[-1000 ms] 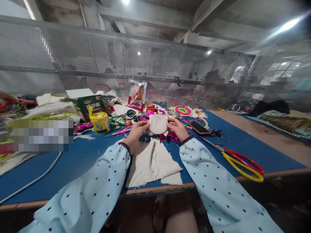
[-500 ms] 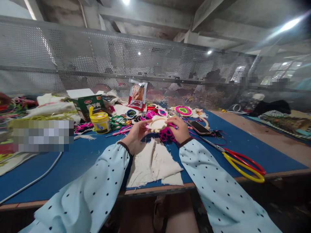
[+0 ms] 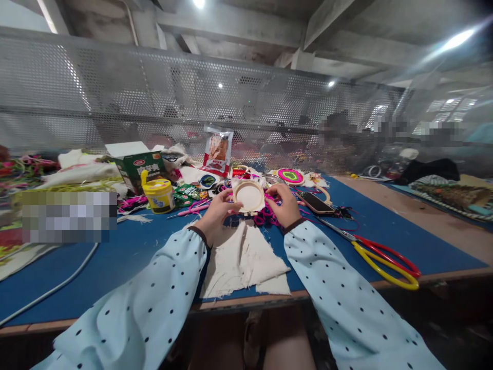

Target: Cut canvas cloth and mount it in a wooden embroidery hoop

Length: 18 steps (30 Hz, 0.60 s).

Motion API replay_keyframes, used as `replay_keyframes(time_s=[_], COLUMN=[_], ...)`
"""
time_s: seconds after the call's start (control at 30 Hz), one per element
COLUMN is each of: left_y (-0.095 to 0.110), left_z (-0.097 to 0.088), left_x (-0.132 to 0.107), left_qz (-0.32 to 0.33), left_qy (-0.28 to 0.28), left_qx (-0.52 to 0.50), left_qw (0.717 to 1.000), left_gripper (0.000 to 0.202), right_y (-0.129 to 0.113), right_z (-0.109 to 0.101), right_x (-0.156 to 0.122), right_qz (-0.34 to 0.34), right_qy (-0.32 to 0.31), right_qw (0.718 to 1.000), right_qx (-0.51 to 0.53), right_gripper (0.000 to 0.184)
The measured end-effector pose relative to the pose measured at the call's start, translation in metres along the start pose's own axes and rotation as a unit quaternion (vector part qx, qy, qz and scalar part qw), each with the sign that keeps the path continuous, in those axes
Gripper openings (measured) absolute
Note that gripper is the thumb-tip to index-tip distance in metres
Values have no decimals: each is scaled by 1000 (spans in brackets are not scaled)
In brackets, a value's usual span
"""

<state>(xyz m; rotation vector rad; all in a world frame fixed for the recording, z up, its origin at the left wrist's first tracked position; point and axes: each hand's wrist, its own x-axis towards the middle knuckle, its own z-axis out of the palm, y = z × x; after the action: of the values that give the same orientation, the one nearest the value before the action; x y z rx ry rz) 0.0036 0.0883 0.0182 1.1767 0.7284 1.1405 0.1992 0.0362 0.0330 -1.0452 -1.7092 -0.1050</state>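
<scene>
A small round embroidery hoop (image 3: pixel 235 197) with cream cloth (image 3: pixel 248 196) stretched in it is tilted up, its face toward me. My left hand (image 3: pixel 220 210) grips its left side, thumb at the front lower rim. My right hand (image 3: pixel 284 203) is closed at the right side, fingertips pinching the cloth's edge. The hoop's screw fitting (image 3: pixel 251 214) points down toward me. Below the hoop, frayed pieces of cream cloth (image 3: pixel 242 259) lie on the blue table top. Bright pink yarn (image 3: pixel 265 216) lies behind and under the right hand.
Scissors with red and yellow handles (image 3: pixel 379 257) and a phone (image 3: pixel 316 202) lie at right. A yellow tub (image 3: pixel 158 196), green box (image 3: pixel 141 167) and snack packet (image 3: pixel 217 150) stand beyond my left hand. A pink embroidered hoop (image 3: pixel 290 176) lies behind. A grey cable (image 3: pixel 65 280) crosses the left side.
The hoop has tilted up from nearly flat, so its round face now shows. My right fingers have shifted slightly outward from the rim to the cloth's right edge.
</scene>
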Motion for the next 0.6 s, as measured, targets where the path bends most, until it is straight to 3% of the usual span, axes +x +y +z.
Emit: replay_keyframes(time_s=[0.13, 0.23, 0.3, 0.43, 0.53, 0.6], left_y=[3, 3, 1, -3, -5, -5], left_z=[1, 2, 2, 2, 2, 2], left_x=[-3, -7, -8, -8, -8, -8], left_qz=[11, 17, 25, 29, 29, 31], left_qy=[18, 26, 26, 12, 8, 10], left_qx=[18, 20, 17, 12, 15, 22], left_qw=[1000, 999, 999, 999, 999, 999], left_gripper=[50, 41, 36, 36, 39, 39], right_y=[4, 16, 27, 46, 54, 57], right_z=[-19, -53, -83, -153, -196, -214], right_x=[-1, -14, -31, -70, -89, -96], right_qz=[43, 84, 113, 226, 362, 400], right_qy=[49, 90, 51, -87, -170, -189], right_qw=[997, 985, 968, 868, 794, 778], right_qx=[-40, -118, -219, -433, -458, -445], right_gripper=[10, 12, 13, 15, 21, 22])
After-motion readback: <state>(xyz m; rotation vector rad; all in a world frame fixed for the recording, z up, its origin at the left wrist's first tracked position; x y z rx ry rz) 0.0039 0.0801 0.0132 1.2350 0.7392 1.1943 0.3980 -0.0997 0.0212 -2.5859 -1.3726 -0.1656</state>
